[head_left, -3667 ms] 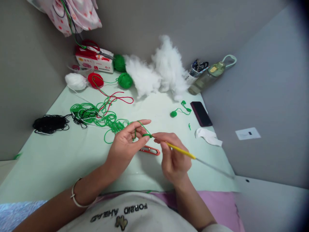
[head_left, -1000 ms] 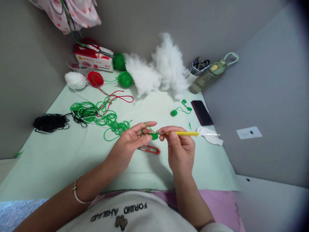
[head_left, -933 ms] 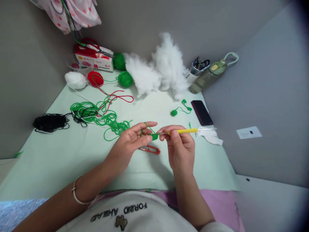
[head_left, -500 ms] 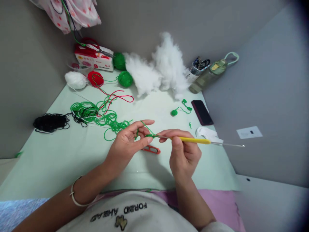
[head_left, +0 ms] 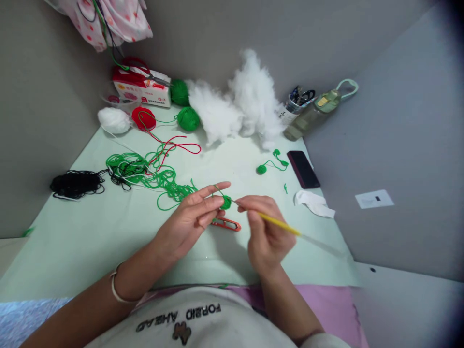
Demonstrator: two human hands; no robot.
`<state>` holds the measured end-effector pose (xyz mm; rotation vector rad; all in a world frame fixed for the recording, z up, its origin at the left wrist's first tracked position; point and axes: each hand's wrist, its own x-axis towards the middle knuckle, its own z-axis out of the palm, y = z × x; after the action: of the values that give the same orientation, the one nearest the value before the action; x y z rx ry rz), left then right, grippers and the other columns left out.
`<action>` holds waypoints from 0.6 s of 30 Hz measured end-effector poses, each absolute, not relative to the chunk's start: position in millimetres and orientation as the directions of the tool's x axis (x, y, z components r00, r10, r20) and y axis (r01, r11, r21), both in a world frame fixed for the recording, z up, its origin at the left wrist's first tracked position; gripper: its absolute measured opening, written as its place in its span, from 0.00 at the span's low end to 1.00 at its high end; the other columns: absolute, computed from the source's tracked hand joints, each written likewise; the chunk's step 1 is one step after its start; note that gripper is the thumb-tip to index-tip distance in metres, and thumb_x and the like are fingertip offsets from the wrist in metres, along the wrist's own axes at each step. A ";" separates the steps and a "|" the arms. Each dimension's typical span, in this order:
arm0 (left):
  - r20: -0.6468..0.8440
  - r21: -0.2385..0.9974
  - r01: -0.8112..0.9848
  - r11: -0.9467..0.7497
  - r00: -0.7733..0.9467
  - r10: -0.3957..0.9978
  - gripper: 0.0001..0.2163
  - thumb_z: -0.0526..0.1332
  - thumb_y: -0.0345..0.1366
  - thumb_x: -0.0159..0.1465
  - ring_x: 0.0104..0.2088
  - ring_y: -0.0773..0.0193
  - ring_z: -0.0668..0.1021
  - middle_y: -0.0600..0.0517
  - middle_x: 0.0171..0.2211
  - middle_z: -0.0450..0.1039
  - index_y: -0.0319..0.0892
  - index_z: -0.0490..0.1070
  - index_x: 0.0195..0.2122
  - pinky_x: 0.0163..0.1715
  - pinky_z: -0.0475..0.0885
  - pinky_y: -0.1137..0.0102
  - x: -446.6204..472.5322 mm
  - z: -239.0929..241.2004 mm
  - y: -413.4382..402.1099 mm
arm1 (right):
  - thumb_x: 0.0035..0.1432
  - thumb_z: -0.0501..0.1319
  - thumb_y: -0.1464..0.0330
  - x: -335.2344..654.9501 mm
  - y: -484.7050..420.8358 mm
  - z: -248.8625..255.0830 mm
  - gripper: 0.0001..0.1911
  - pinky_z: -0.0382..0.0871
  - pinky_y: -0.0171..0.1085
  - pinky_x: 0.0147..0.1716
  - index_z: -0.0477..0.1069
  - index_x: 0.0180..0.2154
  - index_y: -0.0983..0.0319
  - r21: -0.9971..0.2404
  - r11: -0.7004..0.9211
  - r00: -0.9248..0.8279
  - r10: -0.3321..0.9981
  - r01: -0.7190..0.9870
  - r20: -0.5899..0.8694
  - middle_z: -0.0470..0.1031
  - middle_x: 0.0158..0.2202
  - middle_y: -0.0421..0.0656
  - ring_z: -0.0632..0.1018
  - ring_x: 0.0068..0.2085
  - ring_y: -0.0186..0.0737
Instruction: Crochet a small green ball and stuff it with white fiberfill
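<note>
Between thumb and fingers my left hand [head_left: 192, 212] pinches a small round green crochet piece [head_left: 225, 202], its index finger stretched out with green yarn running over it. My right hand [head_left: 270, 234] grips a crochet hook [head_left: 279, 223] with a yellow handle, held like a pen. The hook's thin metal tip reaches the right edge of the crochet piece; whether it is inside a stitch I cannot tell. Its other end is smeared by motion. Below the left fingers lies an orange thread cutter [head_left: 229, 224], partly hidden. Loose green yarn [head_left: 170, 181] is heaped left of the hand.
White stuffing [head_left: 250, 101] stands at the back, beside green yarn balls [head_left: 188, 119] and a red one [head_left: 143, 118]. Black yarn [head_left: 78, 183] lies left. On the right are a phone [head_left: 303, 169], a bottle [head_left: 311, 116], white cloth [head_left: 314, 204] and small green crocheted pieces [head_left: 261, 169].
My left hand has turned the crochet piece, so its round face now shows. My right hand has shifted slightly left, and the hook's rear end has swung down.
</note>
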<state>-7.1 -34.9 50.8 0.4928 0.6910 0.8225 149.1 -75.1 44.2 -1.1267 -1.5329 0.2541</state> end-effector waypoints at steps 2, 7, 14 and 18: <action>-0.337 0.662 -0.504 0.555 0.461 0.821 0.18 0.71 0.33 0.62 0.20 0.75 0.57 0.64 0.17 0.54 0.42 0.80 0.53 0.41 0.71 0.73 -8.0 51.3 -33.3 | 0.70 0.58 0.72 151.0 -71.3 47.8 0.11 0.77 0.40 0.32 0.80 0.42 0.57 -0.849 0.462 0.220 0.828 0.255 0.517 0.80 0.35 0.42 0.79 0.33 0.37; -0.254 0.798 -0.434 0.419 0.390 0.885 0.18 0.73 0.35 0.60 0.22 0.76 0.60 0.57 0.30 0.70 0.46 0.81 0.52 0.24 0.62 0.77 -3.9 50.4 -37.3 | 0.69 0.60 0.70 150.3 -66.7 46.1 0.09 0.76 0.39 0.32 0.80 0.41 0.57 -0.912 0.370 0.186 0.897 0.178 0.400 0.80 0.37 0.43 0.78 0.32 0.36; -0.334 0.634 -0.499 0.590 0.511 0.792 0.16 0.71 0.34 0.61 0.19 0.77 0.55 0.63 0.20 0.58 0.43 0.82 0.51 0.36 0.72 0.74 -3.1 51.0 -33.9 | 0.66 0.62 0.76 151.1 -72.3 45.5 0.16 0.79 0.43 0.40 0.80 0.49 0.53 -0.611 0.548 0.034 0.728 0.571 0.685 0.82 0.44 0.45 0.82 0.43 0.42; -0.327 0.596 -0.561 0.574 0.483 0.812 0.14 0.70 0.31 0.61 0.21 0.78 0.58 0.61 0.23 0.62 0.41 0.83 0.49 0.44 0.74 0.72 -5.1 51.9 -30.5 | 0.70 0.59 0.70 154.6 -66.5 50.7 0.11 0.76 0.39 0.32 0.81 0.42 0.55 -0.879 0.431 0.252 0.844 0.204 0.473 0.81 0.36 0.42 0.78 0.33 0.37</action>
<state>-5.1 -30.5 51.9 0.4444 0.6329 0.8705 154.6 -66.5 50.7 -1.0741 -1.2726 0.5748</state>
